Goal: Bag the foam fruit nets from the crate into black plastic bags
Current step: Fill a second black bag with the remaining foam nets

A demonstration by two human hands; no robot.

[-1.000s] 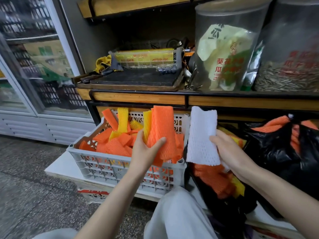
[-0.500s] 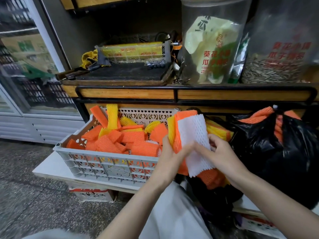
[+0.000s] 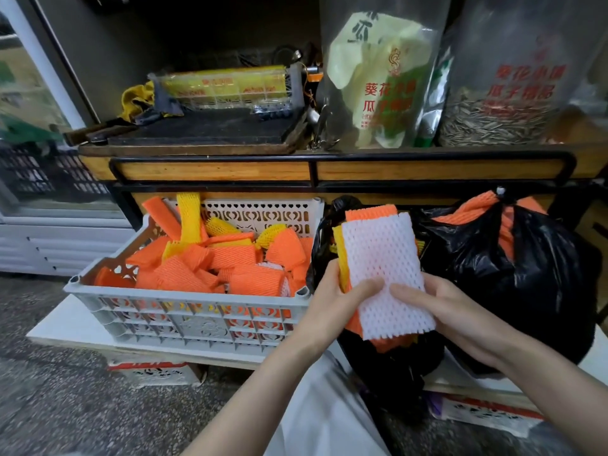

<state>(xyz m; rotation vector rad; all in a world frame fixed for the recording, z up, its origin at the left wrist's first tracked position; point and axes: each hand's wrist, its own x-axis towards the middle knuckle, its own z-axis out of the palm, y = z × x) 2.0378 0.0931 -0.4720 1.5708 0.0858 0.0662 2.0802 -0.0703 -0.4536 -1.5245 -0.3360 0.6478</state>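
Observation:
A grey plastic crate holds a heap of orange and yellow foam fruit nets. My left hand and my right hand both grip one stack of foam nets, a white net in front with orange and yellow nets behind it. The stack is held upright above the mouth of an open black plastic bag just right of the crate. A second black bag, tied at the top, bulges with orange nets further right.
A wooden shelf with a black rail runs behind, carrying a dark tray, a yellow basket and two clear bags of sunflower seeds. A glass-door fridge stands at left. The crate rests on a low white board over a speckled floor.
My left hand carried a bunch of orange and yellow nets from the crate to the right and pressed it behind the white net in my right hand. Both hands now hold one stack.

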